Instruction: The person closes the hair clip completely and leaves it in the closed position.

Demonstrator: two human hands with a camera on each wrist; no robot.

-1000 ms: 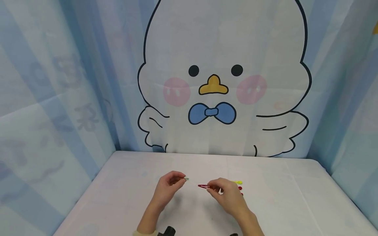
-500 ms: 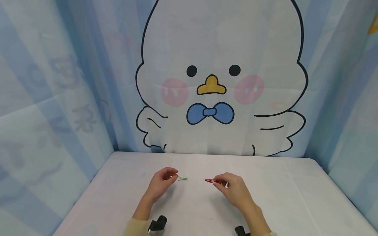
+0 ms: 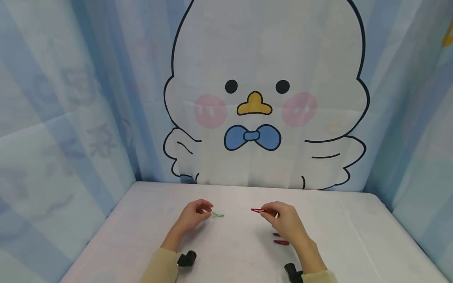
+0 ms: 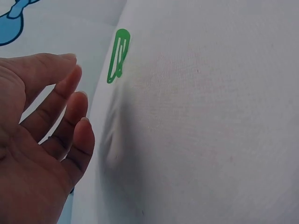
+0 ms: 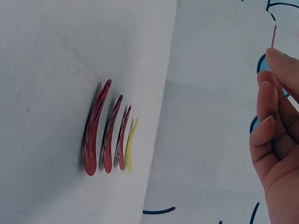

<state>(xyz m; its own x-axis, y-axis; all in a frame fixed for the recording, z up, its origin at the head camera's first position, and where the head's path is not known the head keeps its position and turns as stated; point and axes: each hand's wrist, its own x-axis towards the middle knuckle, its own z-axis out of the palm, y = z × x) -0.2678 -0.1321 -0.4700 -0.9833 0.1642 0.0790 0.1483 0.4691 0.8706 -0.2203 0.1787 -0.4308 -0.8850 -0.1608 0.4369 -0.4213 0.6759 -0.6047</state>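
Observation:
A green snap hair clip [image 4: 122, 37] lies on the white tabletop with one leg bent away from its frame. My left hand [image 3: 192, 216] hovers just left of it, and in the left wrist view its loosely bent fingers [image 4: 77, 142] hold nothing. Between thumb and fingertips, my right hand [image 3: 286, 220] pinches a red snap hair clip [image 3: 256, 210] above the table, its free end pointing left. Below that hand, three more red hair clips [image 5: 93, 140] lie in a row with a yellow hair clip [image 5: 131, 149] at the far end; my hand partly hides this row from the head camera.
The white cloth-covered table [image 3: 233, 251] ends at a curtain [image 3: 251, 165] printed with a large cartoon bird. More blue and white curtain [image 3: 63, 157] hangs at both sides. Black camera mounts [image 3: 186, 258] sit at both wrists.
My left hand has let go of the green hair clip, which now lies on the table. Still pinching the red clip, my right hand has moved right and farther from me.

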